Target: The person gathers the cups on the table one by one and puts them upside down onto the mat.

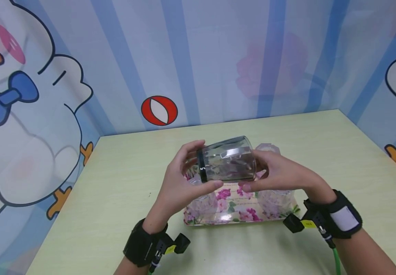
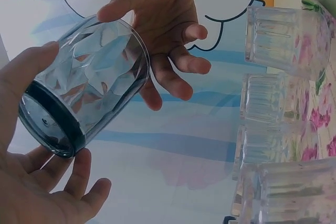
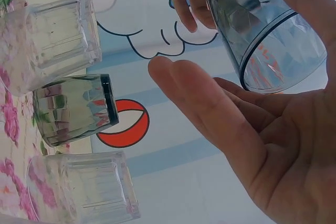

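Observation:
A smoky grey faceted drinking glass (image 1: 230, 162) is held tilted on its side above the tray. My left hand (image 1: 180, 181) grips its thick dark base end, thumb on one side and fingers on the other. At the rim end is my right hand (image 1: 285, 172); in the left wrist view its thumb lies against the glass near the rim, while its fingers spread out fairly straight. The glass's mouth, seen in the right wrist view, faces the right palm. Below both hands lies a flower-printed tray (image 1: 231, 218), partly hidden by the hands and the glass.
Several clear glasses (image 2: 286, 40) stand upside down on the tray. Another smoky glass (image 3: 76, 108), also base up, stands between clear ones. The pale table (image 1: 122, 183) meets a cartoon-printed backdrop (image 1: 211, 68) behind and at both sides.

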Demonstrator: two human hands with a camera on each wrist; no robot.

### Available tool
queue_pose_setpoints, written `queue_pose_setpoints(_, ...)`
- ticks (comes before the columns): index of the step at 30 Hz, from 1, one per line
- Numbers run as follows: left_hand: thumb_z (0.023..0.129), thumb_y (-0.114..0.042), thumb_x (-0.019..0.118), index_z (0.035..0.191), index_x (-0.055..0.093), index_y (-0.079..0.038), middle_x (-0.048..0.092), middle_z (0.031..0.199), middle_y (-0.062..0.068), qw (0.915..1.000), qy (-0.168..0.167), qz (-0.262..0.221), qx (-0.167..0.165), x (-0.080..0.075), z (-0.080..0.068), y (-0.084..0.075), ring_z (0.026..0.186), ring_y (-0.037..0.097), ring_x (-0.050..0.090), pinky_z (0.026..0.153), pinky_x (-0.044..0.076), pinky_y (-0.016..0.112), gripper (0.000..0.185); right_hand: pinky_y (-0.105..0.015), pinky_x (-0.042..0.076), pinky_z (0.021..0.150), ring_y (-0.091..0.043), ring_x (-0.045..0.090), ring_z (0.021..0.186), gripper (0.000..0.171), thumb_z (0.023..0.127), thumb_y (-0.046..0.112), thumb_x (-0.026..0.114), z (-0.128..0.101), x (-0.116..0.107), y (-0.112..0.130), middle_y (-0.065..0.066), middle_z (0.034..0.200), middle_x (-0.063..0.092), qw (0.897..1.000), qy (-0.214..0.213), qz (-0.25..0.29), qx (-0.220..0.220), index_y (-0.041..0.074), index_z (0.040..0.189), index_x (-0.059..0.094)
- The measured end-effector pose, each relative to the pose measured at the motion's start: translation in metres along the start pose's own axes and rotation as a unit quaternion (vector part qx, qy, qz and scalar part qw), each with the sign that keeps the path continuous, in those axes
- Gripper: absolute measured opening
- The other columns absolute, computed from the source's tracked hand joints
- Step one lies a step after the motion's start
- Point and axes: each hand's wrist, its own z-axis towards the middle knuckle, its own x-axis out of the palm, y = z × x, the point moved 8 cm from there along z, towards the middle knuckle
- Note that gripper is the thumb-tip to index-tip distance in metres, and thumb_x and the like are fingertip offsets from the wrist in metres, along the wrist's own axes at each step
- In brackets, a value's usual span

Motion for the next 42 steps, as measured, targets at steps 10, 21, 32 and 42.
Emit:
queue_pose_setpoints(10, 0.070, -0.011, 0.082, 0.139, 0.044, -0.020, 0.051, 0.139, 0.001, 0.9999, -0.007, -0.001, 0.008, -0.001, -0.001, -0.003, 0.125, 0.021, 0.052, 0.108, 0.046, 0.044, 0.079, -0.031, 0.059, 0.080, -0.024, 0.064, 0.103, 0.063, 0.084, 0.025, 0.073, 0.002, 0.005, -0.002, -0.014, 0.121, 0.063, 1.000, 0.016, 0.011, -0.001, 0.006, 0.136, 0.042)
queue_pose_setpoints(21, 0.071, -0.010, 0.082, 0.139, 0.044, -0.021, 0.052, 0.138, 0.001, 0.9998, -0.008, -0.006, 0.015, -0.001, -0.002, -0.005, 0.122, 0.021, 0.053, 0.109, 0.045, 0.044, 0.079, -0.031, 0.061, 0.074, -0.017, 0.067, 0.095, 0.061, 0.085, 0.025, 0.073, 0.004, 0.010, -0.001, -0.015, 0.121, 0.064, 0.999, 0.029, 0.013, -0.022, 0.006, 0.135, 0.045)
queue_pose_setpoints(32, 0.071, -0.013, 0.082, 0.139, 0.043, -0.021, 0.052, 0.138, 0.001, 0.9999, -0.010, -0.004, 0.013, -0.001, -0.003, -0.006, 0.124, 0.020, 0.052, 0.110, 0.045, 0.043, 0.079, -0.031, 0.061, 0.075, -0.015, 0.068, 0.098, 0.057, 0.085, 0.023, 0.073, 0.004, 0.013, 0.000, -0.011, 0.122, 0.065, 0.999, 0.040, 0.023, -0.026, 0.014, 0.136, 0.047)
queue_pose_setpoints(42, 0.071, -0.012, 0.082, 0.140, 0.043, -0.022, 0.051, 0.137, 0.001, 0.9997, -0.006, -0.011, 0.020, 0.000, -0.003, -0.008, 0.124, 0.019, 0.052, 0.110, 0.045, 0.041, 0.080, -0.031, 0.061, 0.078, -0.024, 0.068, 0.103, 0.065, 0.084, 0.021, 0.074, 0.006, 0.019, 0.001, -0.015, 0.127, 0.062, 0.997, 0.050, 0.046, -0.034, 0.012, 0.140, 0.041)
